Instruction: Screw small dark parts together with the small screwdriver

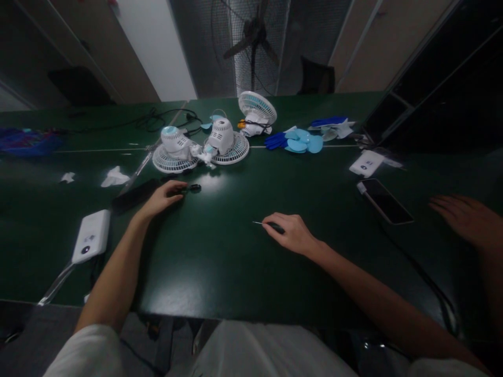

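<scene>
On the green table [220,251], my right hand [290,232] is closed round a small screwdriver [278,228], its thin metal tip pointing left. My left hand [163,198] rests farther left, fingers bent over something dark that I cannot make out. Just right of its fingertips lies a small black object [194,188]. Beyond the left hand are two white fan heads lying face down, one at left [175,149] and one beside it [223,141]. A third white fan [257,112] stands tilted behind them.
Light blue fan blades [304,141] and blue gloves [276,140] lie at the back. A phone [385,201] and a white power bank [367,163] are at right, near another person's hand [467,217]. Another white power bank [91,236] lies at left.
</scene>
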A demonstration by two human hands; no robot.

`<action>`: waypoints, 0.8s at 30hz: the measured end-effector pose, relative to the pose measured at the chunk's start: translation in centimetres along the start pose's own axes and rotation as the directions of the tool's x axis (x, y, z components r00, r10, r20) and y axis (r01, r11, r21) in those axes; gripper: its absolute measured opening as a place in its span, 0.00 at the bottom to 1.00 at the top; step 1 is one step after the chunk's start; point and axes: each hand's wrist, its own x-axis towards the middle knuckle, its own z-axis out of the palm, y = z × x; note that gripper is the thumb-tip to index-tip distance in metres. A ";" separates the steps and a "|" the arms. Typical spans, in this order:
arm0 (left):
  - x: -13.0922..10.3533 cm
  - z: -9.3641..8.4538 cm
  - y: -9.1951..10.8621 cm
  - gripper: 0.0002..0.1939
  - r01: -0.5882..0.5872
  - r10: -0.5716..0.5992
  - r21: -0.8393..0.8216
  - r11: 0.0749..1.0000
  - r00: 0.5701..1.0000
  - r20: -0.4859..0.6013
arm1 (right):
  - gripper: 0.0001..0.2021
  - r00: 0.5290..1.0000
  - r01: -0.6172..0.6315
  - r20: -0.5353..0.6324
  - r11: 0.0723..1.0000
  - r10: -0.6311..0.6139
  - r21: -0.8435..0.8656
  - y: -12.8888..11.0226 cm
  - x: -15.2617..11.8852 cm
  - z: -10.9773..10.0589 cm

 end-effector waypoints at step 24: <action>1.6 4.0 1.3 0.22 0.023 -0.006 0.055 0.998 0.955 -0.296 | 0.11 1.000 0.001 0.019 1.000 -0.001 0.007 0.0 0.3 0.0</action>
